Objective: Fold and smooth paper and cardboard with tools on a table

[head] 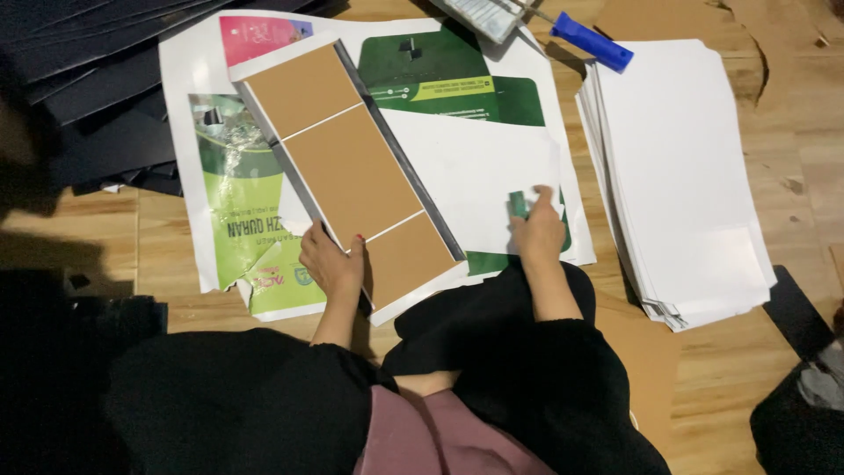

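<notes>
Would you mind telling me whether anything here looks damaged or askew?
Yes. The green printed sheet under the brown board panel is torn and crumpled at its lower edge, near the left hand. The panel lies slanted across the sheets. The white paper stack is fanned unevenly.
</notes>
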